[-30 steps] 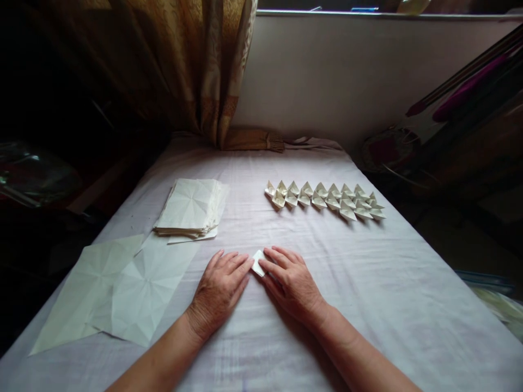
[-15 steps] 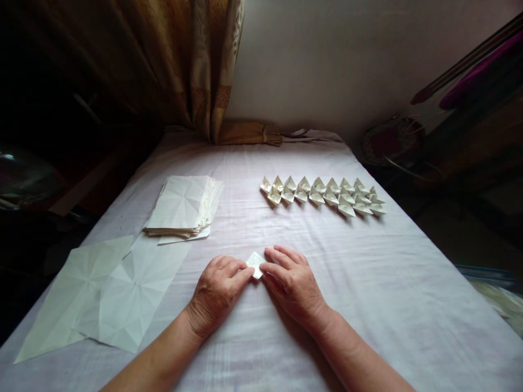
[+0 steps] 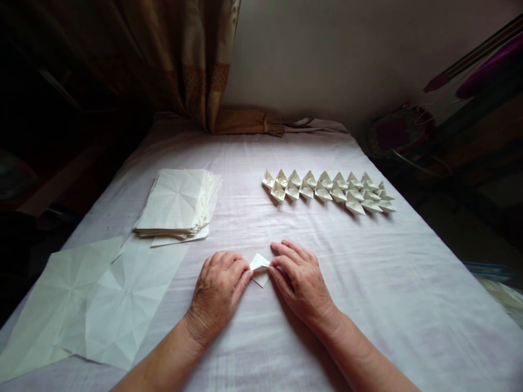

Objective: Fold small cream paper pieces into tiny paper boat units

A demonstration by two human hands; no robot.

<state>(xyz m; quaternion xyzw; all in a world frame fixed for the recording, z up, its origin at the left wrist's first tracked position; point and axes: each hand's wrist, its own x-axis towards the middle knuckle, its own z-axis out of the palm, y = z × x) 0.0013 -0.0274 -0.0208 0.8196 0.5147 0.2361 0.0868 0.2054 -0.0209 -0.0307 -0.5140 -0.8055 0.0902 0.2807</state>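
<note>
A small folded paper (image 3: 260,265) lies between my hands, diamond-shaped with a raised flap across its middle. My left hand (image 3: 218,286) pinches its left corner between thumb and forefinger. On the opposite corner, the thumb and forefinger of my right hand (image 3: 302,280) are closed, while the other fingers stretch forward. Beyond my right hand stand several folded paper boats (image 3: 322,188), set close together in rows. To the left is a stack of creased paper sheets (image 3: 174,201).
Two creased sheets (image 3: 122,305) overlap at the left front of the cloth-covered table (image 3: 388,305). A patterned curtain (image 3: 200,81) hangs at the back left, near a fringed brown cloth (image 3: 249,121). Dark clutter stands beyond the right edge.
The folded paper lay flat as a diamond; now its near part opens out and a flap stands raised. Both hands still hold its side corners. The view has shifted slightly.
</note>
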